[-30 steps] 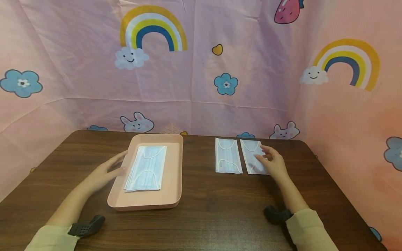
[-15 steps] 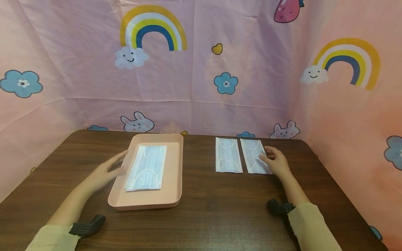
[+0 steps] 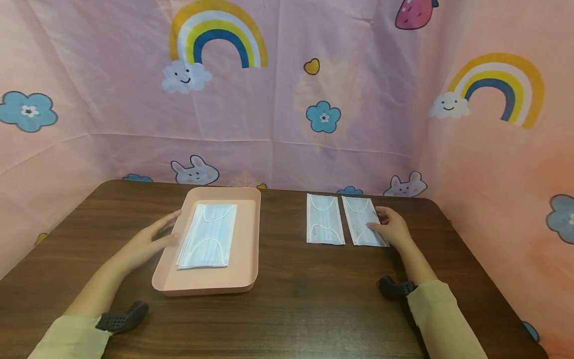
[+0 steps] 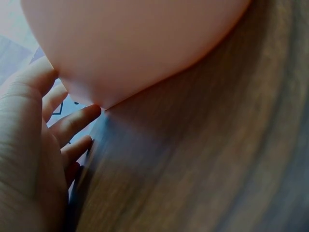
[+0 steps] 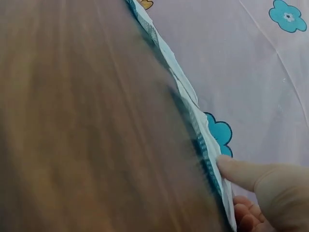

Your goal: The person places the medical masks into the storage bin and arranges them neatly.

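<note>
My left hand (image 3: 143, 244) is at the left side of a pink tray (image 3: 244, 244), its thumb and fingers spread against the wall. In the left wrist view the thumb and a fingertip touch the tray wall (image 4: 135, 43). A small stack of pale blue face masks (image 3: 208, 237) with white ear loops lies in the tray. To the right, two masks lie side by side on the table. My right hand (image 3: 394, 229) pinches the right edge of the rightmost face mask (image 3: 358, 214), thumb on top; its fingertips are partly hidden. The other mask (image 3: 324, 219) lies untouched to its left.
The dark wooden table (image 3: 296, 304) has rounded back corners. A pink patterned cloth (image 3: 287, 164) hangs behind it and along both sides. Each wrist wears a black device, one on the left wrist (image 3: 123, 319) and one on the right wrist (image 3: 396, 288).
My right hand has moved slightly right over the rightmost mask, its thumb now near that mask's right edge. My left hand stays at the tray. The head view has tilted a little.
</note>
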`<state>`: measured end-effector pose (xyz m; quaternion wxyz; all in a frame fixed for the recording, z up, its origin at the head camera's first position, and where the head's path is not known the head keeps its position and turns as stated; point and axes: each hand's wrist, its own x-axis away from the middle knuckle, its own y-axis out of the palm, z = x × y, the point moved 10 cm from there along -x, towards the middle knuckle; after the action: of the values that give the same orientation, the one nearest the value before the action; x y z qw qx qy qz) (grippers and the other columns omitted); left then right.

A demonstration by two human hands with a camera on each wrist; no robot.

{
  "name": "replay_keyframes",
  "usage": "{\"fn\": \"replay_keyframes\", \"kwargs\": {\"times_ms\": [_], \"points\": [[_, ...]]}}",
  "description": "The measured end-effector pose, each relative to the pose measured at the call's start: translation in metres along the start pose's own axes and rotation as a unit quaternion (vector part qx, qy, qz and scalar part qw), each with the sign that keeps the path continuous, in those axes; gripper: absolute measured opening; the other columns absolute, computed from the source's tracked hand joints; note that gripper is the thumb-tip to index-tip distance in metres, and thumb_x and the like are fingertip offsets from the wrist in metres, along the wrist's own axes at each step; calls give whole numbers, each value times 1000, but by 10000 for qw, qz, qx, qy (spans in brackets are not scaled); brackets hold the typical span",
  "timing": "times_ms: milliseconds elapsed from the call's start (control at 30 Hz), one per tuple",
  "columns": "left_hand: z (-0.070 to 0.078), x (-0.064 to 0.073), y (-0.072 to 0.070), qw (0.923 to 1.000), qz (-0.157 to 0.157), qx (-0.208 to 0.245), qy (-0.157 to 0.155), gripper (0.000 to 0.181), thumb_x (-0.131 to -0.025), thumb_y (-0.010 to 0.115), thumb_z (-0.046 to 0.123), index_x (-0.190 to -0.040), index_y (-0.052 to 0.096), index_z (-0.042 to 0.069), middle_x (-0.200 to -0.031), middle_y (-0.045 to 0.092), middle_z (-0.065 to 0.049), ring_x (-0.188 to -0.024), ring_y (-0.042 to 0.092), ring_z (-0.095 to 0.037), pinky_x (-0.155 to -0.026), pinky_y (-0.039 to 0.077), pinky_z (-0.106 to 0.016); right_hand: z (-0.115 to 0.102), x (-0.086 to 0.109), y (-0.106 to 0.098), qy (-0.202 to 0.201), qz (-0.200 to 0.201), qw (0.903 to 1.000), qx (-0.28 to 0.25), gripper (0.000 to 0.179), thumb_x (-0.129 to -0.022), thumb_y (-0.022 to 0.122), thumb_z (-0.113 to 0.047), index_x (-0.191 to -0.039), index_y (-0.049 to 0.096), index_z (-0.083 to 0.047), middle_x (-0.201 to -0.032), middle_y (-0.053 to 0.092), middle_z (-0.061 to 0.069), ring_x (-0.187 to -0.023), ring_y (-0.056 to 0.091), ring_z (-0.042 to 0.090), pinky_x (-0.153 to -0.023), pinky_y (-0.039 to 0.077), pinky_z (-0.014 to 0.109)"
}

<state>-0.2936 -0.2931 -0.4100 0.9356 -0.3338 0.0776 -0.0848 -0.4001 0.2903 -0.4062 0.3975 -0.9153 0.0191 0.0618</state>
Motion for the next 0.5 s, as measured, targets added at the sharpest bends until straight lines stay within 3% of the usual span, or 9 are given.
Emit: {"fn": "replay_keyframes", "kwargs": {"times_ms": [500], "points": [[-2, 0, -1, 9998, 34, -73, -169, 71, -95, 58, 33, -154, 21, 19, -148, 31, -28, -131, 30, -52, -95, 27, -70, -7, -2, -1, 103, -265, 9992, 265, 53, -87, 71, -16, -134, 51, 1, -110, 60, 26, -101, 54, 39, -84, 44, 51]]}}
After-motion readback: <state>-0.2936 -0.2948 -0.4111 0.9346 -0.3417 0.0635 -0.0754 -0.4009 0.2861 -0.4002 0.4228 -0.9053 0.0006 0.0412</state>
